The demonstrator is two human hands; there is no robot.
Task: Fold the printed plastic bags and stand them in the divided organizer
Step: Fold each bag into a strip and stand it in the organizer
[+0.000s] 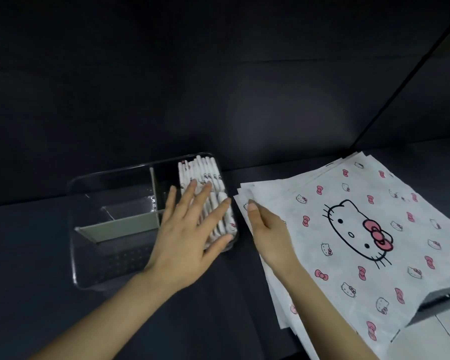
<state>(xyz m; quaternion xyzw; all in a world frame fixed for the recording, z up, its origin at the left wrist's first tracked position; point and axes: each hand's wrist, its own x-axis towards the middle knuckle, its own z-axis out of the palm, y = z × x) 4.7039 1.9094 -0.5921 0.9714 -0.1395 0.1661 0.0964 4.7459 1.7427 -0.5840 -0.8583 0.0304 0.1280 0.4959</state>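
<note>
Folded printed plastic bags [209, 169] stand on edge in a tight row inside the clear divided organizer [107, 176], filling the right side of its long right-hand compartment. A narrow dark gap is left between the row and the upright grey divider [152, 188]. A second grey divider [122, 227] runs crosswise through the left part of the organizer, splitting it into a far and a near compartment, and neither shows any bags.

The left hand [190, 236] reaches over the organizer with its fingers straight and spread wide. It lies flat on the tops of the standing bags, and its thumb is at the near right corner of the organizer.

Just right of the organizer, apart from it by a strip of dark table [37, 255], lies a fanned stack of flat bags [348, 294]. They are white, with pink bows and small cat faces. The top bag [309, 183] carries a large cat face with a pink bow.

The right hand [269, 231] is on the corner of this stack nearest the organizer, seen edge-on, with its thumb on the top sheet. Its fingers are hidden behind the hand, so whether they pinch the sheet or only rest on it cannot be told. The far right end of the stack hangs past the table edge.
</note>
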